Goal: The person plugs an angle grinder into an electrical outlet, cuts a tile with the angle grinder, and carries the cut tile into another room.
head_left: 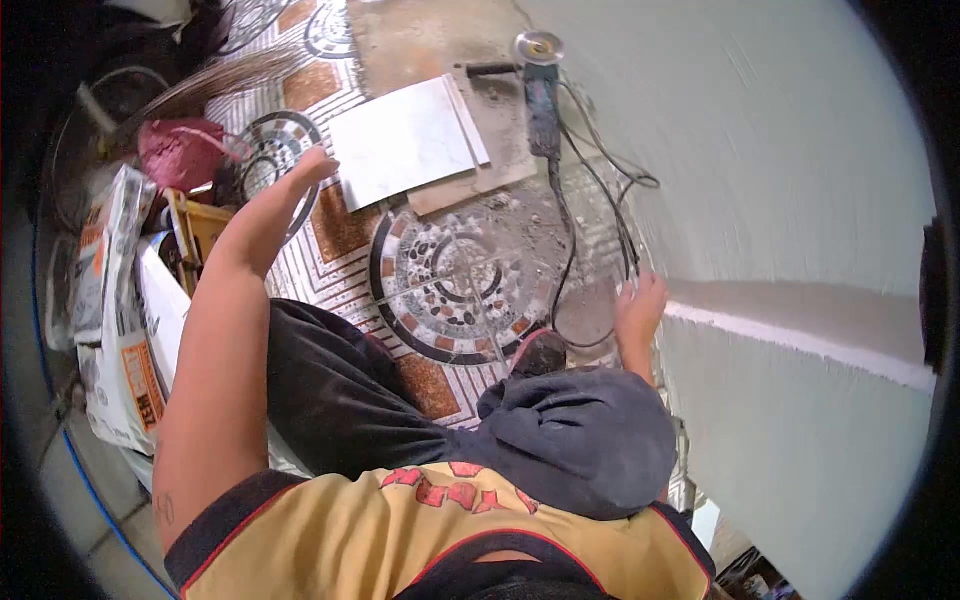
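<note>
My left hand (pixel 315 168) is beside the left edge of a white rectangular tile (pixel 408 140) on the floor. It is seen nearly edge-on, so how its fingers are bent is unclear. Close to the wall, my right hand (pixel 640 308) has its fingers pointing up and slightly apart, next to the black power cord (pixel 568 230). An angle grinder (pixel 541 105) with a round disc and a black side handle lies right of the tile. Under the tile's right side are a narrow strip (pixel 466 120) and a brownish tile piece (pixel 470 190).
A pale wall (pixel 760 150) rises on the right, with a ledge (pixel 800 335) across it. On the left stand printed bags (pixel 120 320), a pink bag (pixel 180 155) and a straw broom (pixel 225 75). Dust and grit cover the patterned floor (pixel 440 265). A blue hose (pixel 95 490) runs at far left.
</note>
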`<state>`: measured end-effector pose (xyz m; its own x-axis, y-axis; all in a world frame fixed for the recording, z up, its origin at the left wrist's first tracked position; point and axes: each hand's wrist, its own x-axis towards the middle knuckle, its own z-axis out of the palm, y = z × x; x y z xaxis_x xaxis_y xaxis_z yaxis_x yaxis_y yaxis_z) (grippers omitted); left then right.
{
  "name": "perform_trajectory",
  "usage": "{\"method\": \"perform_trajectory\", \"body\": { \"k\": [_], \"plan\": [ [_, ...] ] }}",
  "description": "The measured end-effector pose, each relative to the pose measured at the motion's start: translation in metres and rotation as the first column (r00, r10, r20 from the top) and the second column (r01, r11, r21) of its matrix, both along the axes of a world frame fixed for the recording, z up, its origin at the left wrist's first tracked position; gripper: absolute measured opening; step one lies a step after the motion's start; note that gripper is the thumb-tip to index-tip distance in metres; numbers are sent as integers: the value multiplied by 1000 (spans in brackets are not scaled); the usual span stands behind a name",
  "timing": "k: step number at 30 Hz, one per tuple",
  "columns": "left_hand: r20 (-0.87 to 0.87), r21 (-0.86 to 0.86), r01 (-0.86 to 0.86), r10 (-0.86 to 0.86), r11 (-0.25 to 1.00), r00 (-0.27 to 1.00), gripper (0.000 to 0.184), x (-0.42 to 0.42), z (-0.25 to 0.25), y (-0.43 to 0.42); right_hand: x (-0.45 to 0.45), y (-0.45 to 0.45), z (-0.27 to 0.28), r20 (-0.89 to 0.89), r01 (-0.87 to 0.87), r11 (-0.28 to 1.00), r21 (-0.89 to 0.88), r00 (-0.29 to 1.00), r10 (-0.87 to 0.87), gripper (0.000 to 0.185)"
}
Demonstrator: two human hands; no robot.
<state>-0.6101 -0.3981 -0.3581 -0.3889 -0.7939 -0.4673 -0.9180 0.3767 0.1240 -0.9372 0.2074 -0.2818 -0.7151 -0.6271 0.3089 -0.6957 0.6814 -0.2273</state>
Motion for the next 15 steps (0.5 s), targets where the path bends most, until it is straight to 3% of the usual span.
{"method": "perform_trajectory", "body": {
  "k": [1,2,4,5,7,8,12,13,15],
  "plan": [
    [40,99,-42,38,994,998,41,7,3,-1,5,-14,5,24,-56,998,-13,998,57,31],
    [-86,125,-113,124,986,988,43,11,-1,2,9,-26,-1,137,-151,988,-32,978,154,32],
    [-152,370,-147,215,917,965,54,5,-5,-1,12,-59,-3,304,-273,961,-33,914,270,36],
    [-143,387,-214,288,897,947,56,-2,3,11,8,-85,-4,365,-315,949,-12,882,297,38],
    [-123,409,-334,414,849,902,59,-23,36,42,-14,-137,-21,293,-351,936,-13,894,339,45],
    [-30,451,-360,417,816,908,66,-26,19,27,-28,-168,-21,333,-330,943,30,893,302,52],
    [-88,507,-448,561,737,823,56,-26,-40,2,-49,-264,3,320,-138,978,157,944,82,75],
    [-182,517,-438,594,736,783,50,-25,-21,17,-56,-282,-14,291,-88,983,158,956,39,76],
    [-118,519,-482,617,706,778,56,-24,-30,7,-64,-304,-25,323,-39,982,183,946,-22,79]
  ]
}}
